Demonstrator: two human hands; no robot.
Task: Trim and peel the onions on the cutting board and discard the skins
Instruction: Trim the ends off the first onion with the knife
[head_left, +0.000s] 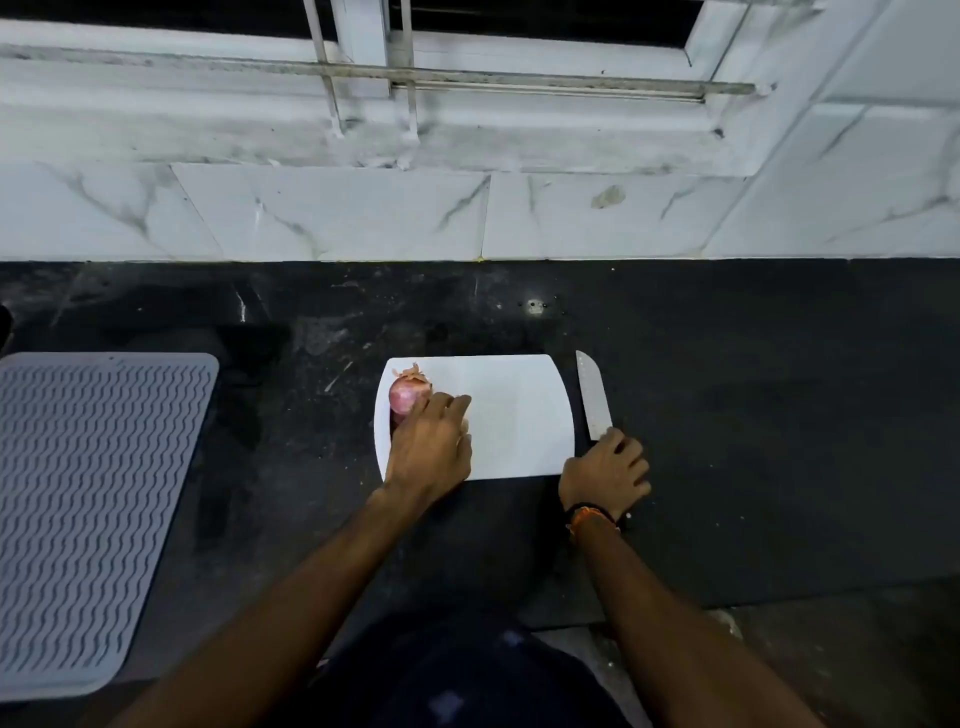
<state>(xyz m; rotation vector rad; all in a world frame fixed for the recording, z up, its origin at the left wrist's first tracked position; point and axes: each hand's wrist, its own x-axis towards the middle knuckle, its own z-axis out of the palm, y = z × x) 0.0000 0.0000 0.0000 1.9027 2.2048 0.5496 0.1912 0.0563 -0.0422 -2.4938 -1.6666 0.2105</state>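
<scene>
A white cutting board lies on the black counter. At its far left corner sits a red onion with dry skin flaking at its top. My left hand lies over the board's left part, fingers reaching onto the onion's near side; anything under the palm is hidden. A knife lies on the counter just right of the board, blade pointing away from me. My right hand curls around the knife's handle, which it covers.
A grey ribbed drying mat lies on the counter at the left. The black counter stretches to the right. A white marble-tiled wall and a window sill stand behind.
</scene>
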